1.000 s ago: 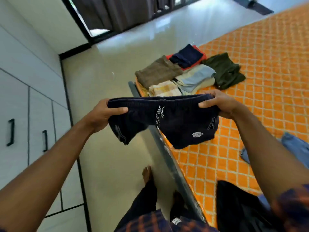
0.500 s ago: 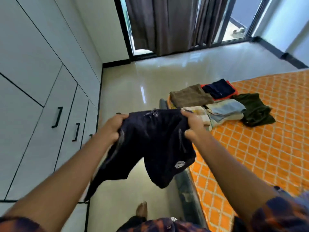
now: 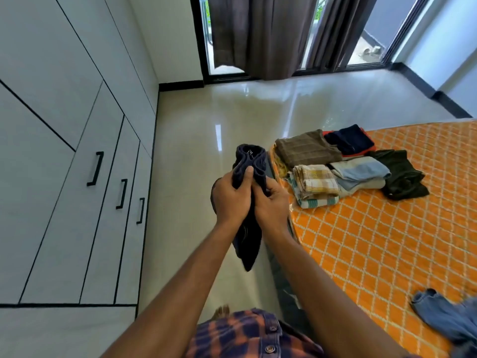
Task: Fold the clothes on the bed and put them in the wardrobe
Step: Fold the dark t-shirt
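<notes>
Frame centre: left hand (image 3: pixel 229 200) and right hand (image 3: pixel 272 202), each grip clamped on the half-folded dark navy cloth garment (image 3: pixel 248 241). Folded clothes pile (image 3: pixel 335 166) sits on the orange quilted bed (image 3: pixel 361 241). The crumpled blue denim garment (image 3: pixel 444 313), lower right, awaits folding, and the white wardrobe (image 3: pixel 77 202) is shut.

Blue garment (image 3: pixel 446 319) partly beyond edge.

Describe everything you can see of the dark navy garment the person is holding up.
The dark navy garment looks like soft knit cloth, folded lengthwise into a narrow bundle. The left hand and right hand grip its middle, the left thumb pressed on the front. Its doubled top edge, with a small pale mark, sticks up above them; the rest hangs below to a tapering end. It is in the air over the floor, beside the edge of the bed.
</notes>
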